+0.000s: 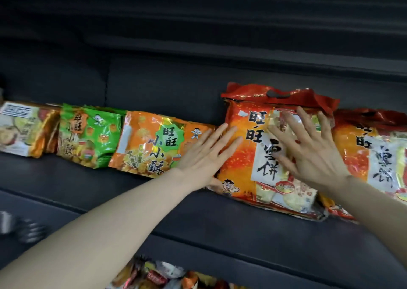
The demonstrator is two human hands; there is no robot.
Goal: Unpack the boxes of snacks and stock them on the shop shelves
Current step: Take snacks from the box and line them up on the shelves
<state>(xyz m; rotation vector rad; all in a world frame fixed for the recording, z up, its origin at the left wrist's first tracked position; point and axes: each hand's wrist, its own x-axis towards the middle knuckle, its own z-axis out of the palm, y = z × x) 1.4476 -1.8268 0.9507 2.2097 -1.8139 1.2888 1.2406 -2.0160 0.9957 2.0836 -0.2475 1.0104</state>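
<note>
Dark grey shelf (pixel 110 178) is running across the whole view, and a row of snack bags is standing along its back. Biggest of them, the red bag (pixel 240 169) is leaning upright against the back panel, its handle flap crumpling at the top. A second red bag (pixel 361 156) is sitting just beside it on the right. An orange bag (pixel 145 143), a green bag (pixel 88 134) and a pale pack (pixel 19 130) are lining up to the left.

Both hands are lying flat on the red bag's front. The left hand (pixel 202 154) is covering the seam between it and the orange bag, and the right hand (pixel 312 154) is spreading across its middle. All the fingers (pixel 229 134) are straight and fanned out, gripping nothing, only pressing.

From where I'm standing, this looks like the settling step. The bag is already on the shelf and is being patted square into the row. Next, I'd guess, the hands are going to lift away gently, since a tall, soft bag like this may flop forward. Then another bag wants fetching from a box, and no box is showing here.
</note>
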